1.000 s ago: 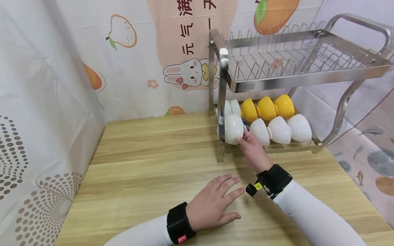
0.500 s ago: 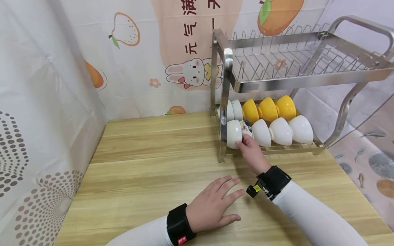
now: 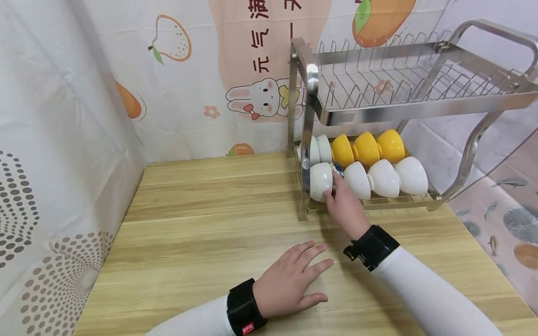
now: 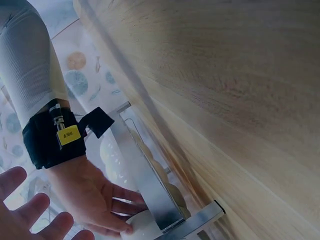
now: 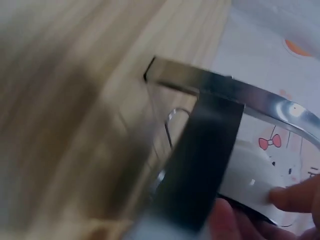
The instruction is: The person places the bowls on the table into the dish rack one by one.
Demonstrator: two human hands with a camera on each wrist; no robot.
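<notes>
My right hand (image 3: 348,210) reaches into the lower tier of the dish rack (image 3: 378,116) and holds a glossy white bowl (image 3: 320,182) at the left end of the front row. The bowl stands on its side behind the rack's left post. In the right wrist view, the thumb presses on the white bowl (image 5: 250,175) while the other fingers are partly hidden by the metal bar. Just right of it, a bowl with a blue floral pattern (image 3: 337,169) is mostly covered by my fingers. My left hand (image 3: 290,280) hovers over the table, fingers spread, holding nothing.
Several white bowls (image 3: 384,178) fill the rest of the front row. Behind them stand yellow bowls (image 3: 365,148) and pale bowls (image 3: 323,149). The upper wire tier (image 3: 378,84) overhangs them. A printed curtain (image 3: 180,102) backs the wooden table (image 3: 201,224).
The white bowl has settled lower into the front row. My right hand has turned slightly at the wrist, and its fingers now cover more of the floral bowl. The left hand stays put.
</notes>
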